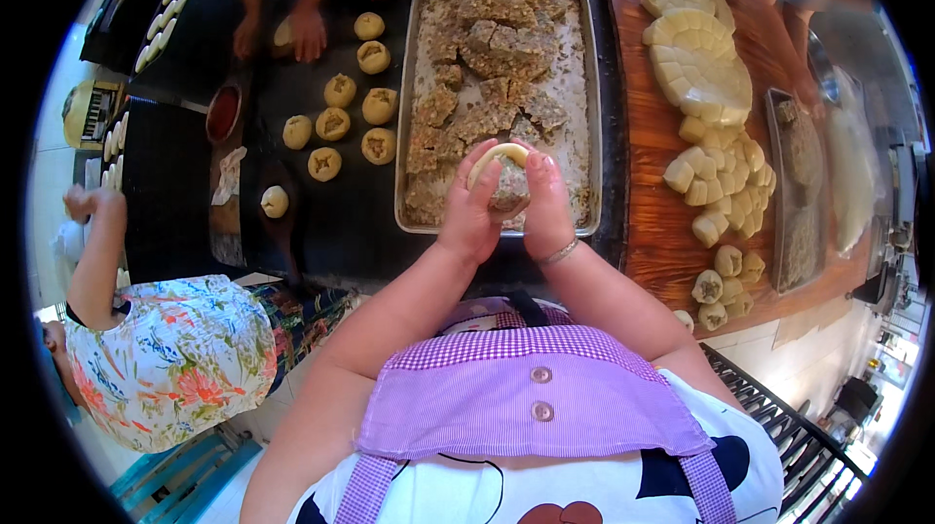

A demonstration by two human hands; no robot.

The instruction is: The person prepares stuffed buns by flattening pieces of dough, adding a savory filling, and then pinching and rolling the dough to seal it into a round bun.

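Observation:
Between my two hands, over the near edge of a metal tray, is a filled dough bun (500, 156), its pale dough curving round a lump of brown, crumbly filling. My left hand (469, 212) cups it from the left, thumb pressed against the dough. From the right, my right hand (548, 203) wraps the other side, its thumb near the dough rim. The fingers behind the bun are partly hidden. Below my hands the tray (402, 134) holds broken chunks of nutty filling (502, 47).
Several stuffed buns (332, 123) sit on the dark table to the left. Cut dough pieces (703, 71) cover the wooden board (648, 232) at right. Co-workers' hands (309, 34) work across the table; a person in a floral shirt (175, 354) stands at left. A red-filled bowl (223, 113) is nearby.

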